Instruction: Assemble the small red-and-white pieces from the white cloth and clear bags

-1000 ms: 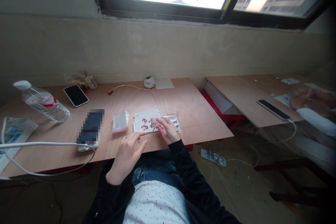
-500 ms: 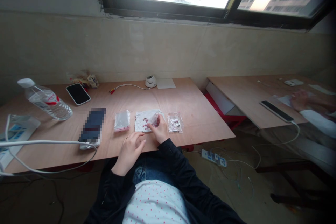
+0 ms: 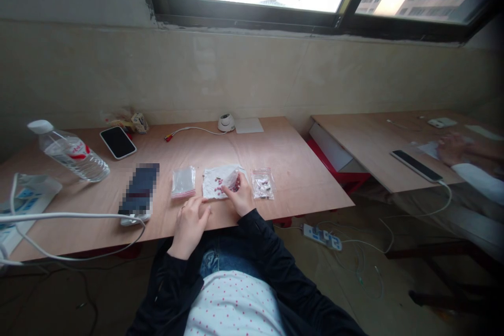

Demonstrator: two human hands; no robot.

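My right hand [image 3: 240, 195] is closed on a small clear plastic bag [image 3: 232, 178] over a white cloth or paper sheet [image 3: 208, 190]. Small dark red pieces [image 3: 219, 187] lie on the sheet, with more beside my fingers; their kind is too small to tell. My left hand [image 3: 189, 224] rests at the table's front edge with thumb and fingers apart, holding nothing. Its fingertips are just below a stack of clear zip bags [image 3: 183, 181]; whether they touch it I cannot tell. To the right of my right hand lies a zip bag with small dark and silvery pieces [image 3: 263, 185].
A phone with a blurred screen [image 3: 139, 189], another phone [image 3: 118, 142] and a tilted water bottle [image 3: 74, 152] stand on the left. White cables [image 3: 71, 215] cross there. A dome camera [image 3: 226, 122] sits at the back. Another person's hands [image 3: 451, 148] rest on the right-hand table.
My left hand has moved left and slightly back, toward the zip bag stack and away from the sheet. My right hand has stayed in nearly the same place.
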